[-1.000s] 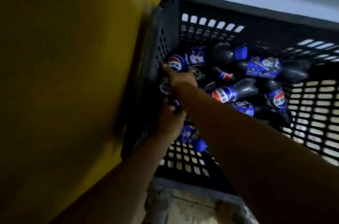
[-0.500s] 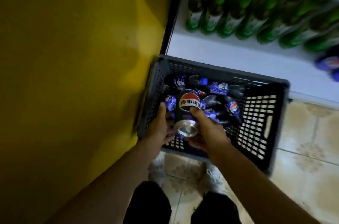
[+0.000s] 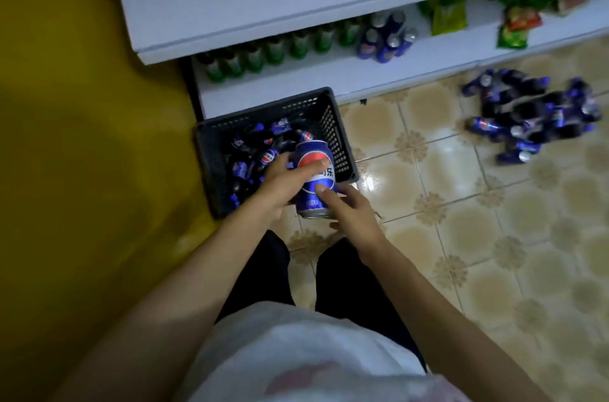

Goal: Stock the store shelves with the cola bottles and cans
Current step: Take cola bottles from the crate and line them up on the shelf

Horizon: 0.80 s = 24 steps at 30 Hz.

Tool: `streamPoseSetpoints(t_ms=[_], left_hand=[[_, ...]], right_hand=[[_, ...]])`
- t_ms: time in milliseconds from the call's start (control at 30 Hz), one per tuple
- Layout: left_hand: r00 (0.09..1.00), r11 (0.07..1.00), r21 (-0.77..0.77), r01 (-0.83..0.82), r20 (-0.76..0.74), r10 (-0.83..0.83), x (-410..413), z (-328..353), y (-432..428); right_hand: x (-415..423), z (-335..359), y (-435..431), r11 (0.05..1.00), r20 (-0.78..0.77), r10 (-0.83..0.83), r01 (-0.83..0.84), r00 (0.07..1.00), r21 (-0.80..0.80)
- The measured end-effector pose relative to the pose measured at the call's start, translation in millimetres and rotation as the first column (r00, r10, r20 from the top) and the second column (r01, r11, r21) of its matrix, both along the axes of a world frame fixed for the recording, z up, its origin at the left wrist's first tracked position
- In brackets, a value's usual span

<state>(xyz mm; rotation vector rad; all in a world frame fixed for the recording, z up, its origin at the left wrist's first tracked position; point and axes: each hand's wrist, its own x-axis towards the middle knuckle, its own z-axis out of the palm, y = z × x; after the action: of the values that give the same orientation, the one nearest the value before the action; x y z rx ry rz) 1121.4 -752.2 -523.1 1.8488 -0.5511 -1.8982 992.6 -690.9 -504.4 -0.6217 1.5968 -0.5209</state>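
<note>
Blue glossy metal, a smooth cylinder: the cola can (image 3: 311, 153) is tilted in your hands above the near edge of the dark slotted plastic crate (image 3: 263, 111). Your left hand (image 3: 280, 184) curls round its side, thumb across the label. Your right hand (image 3: 354, 214) grips lower down. More cans (image 3: 384, 39) stand on the white bottom shelf (image 3: 329, 78), and others lie heaped (image 3: 534, 118) on the shiny tiled floor (image 3: 445, 171).

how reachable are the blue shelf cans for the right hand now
Likely yes: nothing blocks the shelf cans, but the right hand is busy gripping the cola can with the left hand.
</note>
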Motion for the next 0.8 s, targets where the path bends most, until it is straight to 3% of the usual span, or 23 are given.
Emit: streamPoseSetpoints(t_ms=[333, 467, 600, 700, 800], left_hand=[[0.976, 0.926, -0.313, 0.211, 0.008, -0.219, -174.7, 83.4, 4.4], [0.96, 0.871, -0.417, 0.262, 0.015, -0.281, -265.3, 110.0, 9.2], [0.956, 0.803, -0.539, 0.254, 0.015, -0.292, -332.9, 140.7, 9.1], [0.95, 0.723, -0.637, 0.268, 0.051, -0.307, -366.4, 170.8, -4.2], [0.948, 0.65, -0.712, 0.266, 0.07, -0.311, -389.5, 199.9, -25.2]], right_hand=[[-155.0, 57.0, 32.7, 0.947, 0.231, -0.29, 0.313, 0.929, -0.069], [-249.0, 79.6, 35.3, 0.892, 0.437, -0.422, 0.45, 0.794, 0.044], [-323.5, 99.3, 35.0, 0.855, 0.518, -0.485, 0.507, 0.705, 0.111], [-363.8, 118.3, 26.8, 0.874, 0.574, -0.414, 0.485, 0.706, 0.034], [-391.9, 139.9, 8.1, 0.876, 0.489, -0.308, 0.444, 0.816, -0.188]])
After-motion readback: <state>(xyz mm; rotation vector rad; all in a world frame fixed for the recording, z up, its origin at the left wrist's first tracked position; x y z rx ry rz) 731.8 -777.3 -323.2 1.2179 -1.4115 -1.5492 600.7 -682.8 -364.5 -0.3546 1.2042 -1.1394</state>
